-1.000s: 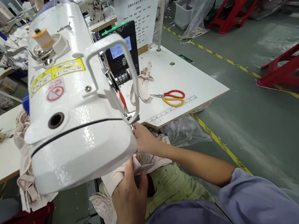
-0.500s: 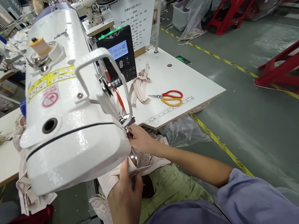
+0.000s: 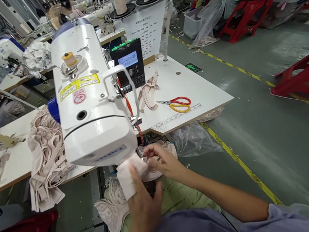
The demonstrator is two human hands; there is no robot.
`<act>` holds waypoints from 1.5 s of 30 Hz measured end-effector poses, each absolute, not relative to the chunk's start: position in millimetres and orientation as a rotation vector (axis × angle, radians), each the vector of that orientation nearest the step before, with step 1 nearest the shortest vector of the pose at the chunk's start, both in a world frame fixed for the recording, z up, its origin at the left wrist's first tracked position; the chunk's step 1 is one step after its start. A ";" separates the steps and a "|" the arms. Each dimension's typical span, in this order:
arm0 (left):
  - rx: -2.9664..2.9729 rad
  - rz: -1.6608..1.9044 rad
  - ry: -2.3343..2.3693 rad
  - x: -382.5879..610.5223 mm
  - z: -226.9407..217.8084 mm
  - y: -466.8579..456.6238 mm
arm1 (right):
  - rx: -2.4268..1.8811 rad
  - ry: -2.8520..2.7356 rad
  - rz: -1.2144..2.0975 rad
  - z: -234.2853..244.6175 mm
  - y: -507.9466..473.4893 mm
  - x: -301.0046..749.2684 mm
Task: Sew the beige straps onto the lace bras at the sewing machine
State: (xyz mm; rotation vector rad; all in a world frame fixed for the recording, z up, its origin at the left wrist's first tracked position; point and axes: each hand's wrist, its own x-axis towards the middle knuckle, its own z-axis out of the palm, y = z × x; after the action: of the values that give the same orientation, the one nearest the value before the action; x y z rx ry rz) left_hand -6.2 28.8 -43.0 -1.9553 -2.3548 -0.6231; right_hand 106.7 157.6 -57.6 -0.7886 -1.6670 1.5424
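Note:
A pale pink lace bra point(image 3: 130, 176) hangs below the head of a white sewing machine point(image 3: 99, 132), its plain band turned up and one lace cup point(image 3: 112, 213) drooping over my lap at the left. My left hand point(image 3: 146, 204), slightly blurred, holds the band from below, thumb apart from the fingers. At the band's right edge, my right hand point(image 3: 169, 164) has its fingers curled around the fabric, the tips partly hidden. More lace point(image 3: 169, 148) shows behind my right hand. The needle area is out of sight behind the machine head.
Red-and-yellow scissors point(image 3: 180, 104) and pale straps point(image 3: 149, 93) lie on the white table point(image 3: 205, 89), by a printed ruler. A control panel point(image 3: 129, 65) stands behind. Pink pieces point(image 3: 46, 155) overhang the left table edge. Red stools point(image 3: 247, 17) stand on the floor.
My right hand has come back from beside the needle area toward me. My left hand has shifted right, and the band is now turned up. The view has swung left.

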 end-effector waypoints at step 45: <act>-1.959 -1.739 -3.086 -36.4 -58.8 15.2 | -0.787 -2.256 1.134 -81.7 108.8 115.5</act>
State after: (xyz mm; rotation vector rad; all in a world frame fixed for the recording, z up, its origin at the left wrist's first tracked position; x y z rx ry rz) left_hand -36.4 15.2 -58.8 -1.9592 -3.0863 -1.7388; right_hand 115.5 108.8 -81.7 -0.7871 -2.2562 1.1336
